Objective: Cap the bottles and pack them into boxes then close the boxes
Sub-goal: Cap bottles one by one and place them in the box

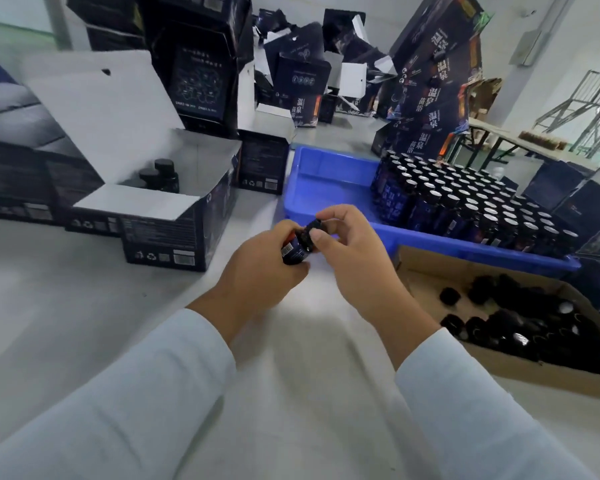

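The left hand (257, 268) grips a small dark bottle (296, 249), its fingers curled round the body so that the bottle tilts with its neck toward the right hand (352, 252). The right fingers (329, 216) and thumb pinch a black cap (315, 226) at the bottle's mouth; whether the cap is seated on the neck I cannot tell, since the fingers hide the joint. Both hands are held above the white tabletop (84, 306), and both arms wear pale sleeves (146, 386).

Just beyond the right fingers lies a blue tray (326, 181), with a dense block of uncapped bottles (465, 206) standing upright in its right part, their pale openings showing. Right of the right hand, near the wrist, is a shallow cardboard tray (413, 261) holding a loose heap of black caps (520, 323).

Beyond and to the left of the left fingers stands an open dark box (174, 233) with its white lid flap raised; two capped bottles (160, 174) stand inside at its back. Further off, behind it and the blue tray, more dark printed boxes (201, 64) are stacked and scattered, some open, some leaning.
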